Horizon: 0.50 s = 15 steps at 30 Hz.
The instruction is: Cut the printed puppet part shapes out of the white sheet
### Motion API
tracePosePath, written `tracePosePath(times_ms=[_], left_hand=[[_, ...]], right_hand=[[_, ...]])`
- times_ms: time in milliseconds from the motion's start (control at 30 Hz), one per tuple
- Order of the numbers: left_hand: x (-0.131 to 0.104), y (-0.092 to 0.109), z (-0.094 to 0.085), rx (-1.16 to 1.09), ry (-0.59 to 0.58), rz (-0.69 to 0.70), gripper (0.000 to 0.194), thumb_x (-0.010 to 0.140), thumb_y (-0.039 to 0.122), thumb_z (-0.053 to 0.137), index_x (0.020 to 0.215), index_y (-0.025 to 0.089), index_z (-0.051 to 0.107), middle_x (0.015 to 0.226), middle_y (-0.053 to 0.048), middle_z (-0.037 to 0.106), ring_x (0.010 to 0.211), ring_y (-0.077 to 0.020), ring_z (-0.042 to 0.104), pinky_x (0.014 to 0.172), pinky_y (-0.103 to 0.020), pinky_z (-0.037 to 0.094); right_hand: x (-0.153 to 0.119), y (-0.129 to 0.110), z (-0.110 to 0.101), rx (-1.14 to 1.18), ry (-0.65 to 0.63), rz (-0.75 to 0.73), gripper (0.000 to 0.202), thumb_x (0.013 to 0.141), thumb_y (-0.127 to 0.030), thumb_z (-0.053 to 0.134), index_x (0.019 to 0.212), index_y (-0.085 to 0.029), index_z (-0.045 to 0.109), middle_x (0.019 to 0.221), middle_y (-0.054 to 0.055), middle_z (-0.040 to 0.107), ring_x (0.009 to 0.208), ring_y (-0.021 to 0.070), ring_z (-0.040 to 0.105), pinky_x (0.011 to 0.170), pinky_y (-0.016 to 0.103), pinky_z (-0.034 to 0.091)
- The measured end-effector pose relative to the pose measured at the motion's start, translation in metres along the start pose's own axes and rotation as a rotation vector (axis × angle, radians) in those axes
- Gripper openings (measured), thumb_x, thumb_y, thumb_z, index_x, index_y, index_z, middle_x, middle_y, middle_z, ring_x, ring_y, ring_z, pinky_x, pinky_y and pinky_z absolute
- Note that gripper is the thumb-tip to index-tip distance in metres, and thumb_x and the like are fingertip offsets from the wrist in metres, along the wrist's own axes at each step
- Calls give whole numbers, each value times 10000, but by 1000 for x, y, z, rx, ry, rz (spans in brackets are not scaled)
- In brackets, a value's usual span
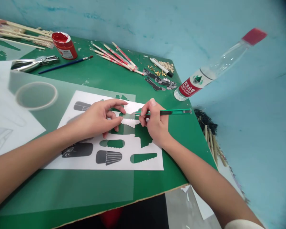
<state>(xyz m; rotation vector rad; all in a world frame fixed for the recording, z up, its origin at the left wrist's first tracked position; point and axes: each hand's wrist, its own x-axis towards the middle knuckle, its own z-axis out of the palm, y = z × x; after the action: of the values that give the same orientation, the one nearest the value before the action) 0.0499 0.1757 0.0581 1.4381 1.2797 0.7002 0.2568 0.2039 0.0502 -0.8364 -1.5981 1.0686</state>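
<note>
A white paper sheet with dark printed shapes and several cut-out openings lies on the green table over a translucent plastic sheet. My right hand is closed around a slim green craft knife, its blade pointing left, close to the openings near the top of the sheet. Just left of the blade, my left hand rests on the paper. Its fingers are bent and apart, with thumb and forefinger beside a cut opening. The left palm and wrist hide part of the printed shapes.
Along the back stand a red paint jar, a hole punch, a paintbrush and red-white sticks. Dark cut pieces lie by a marker. A water bottle stands at the right edge. A tape roll sits left.
</note>
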Motion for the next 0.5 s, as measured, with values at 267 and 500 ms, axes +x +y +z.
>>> tracePosePath(times_ms=[267,500], left_hand=[[-7,6,-4,423,-23,226,497,1004,348,556,1494,263,537,1312,-91,696,717,-111,668,596,-233,567],[-6,23,-21,1008,-3,249,431,1000,212,501,1413,210,625,1428,-164,626,1277,-332,630,951,-451,584]], right_hand=[[9,0,-2,282,139,309,684,835,-875,644,693,-217,523,442,-81,429,374,63,392,388,208,286],[16,8,-7,376,328,394,614,970,-823,450,761,-246,467,404,-88,397,367,86,337,386,208,254]])
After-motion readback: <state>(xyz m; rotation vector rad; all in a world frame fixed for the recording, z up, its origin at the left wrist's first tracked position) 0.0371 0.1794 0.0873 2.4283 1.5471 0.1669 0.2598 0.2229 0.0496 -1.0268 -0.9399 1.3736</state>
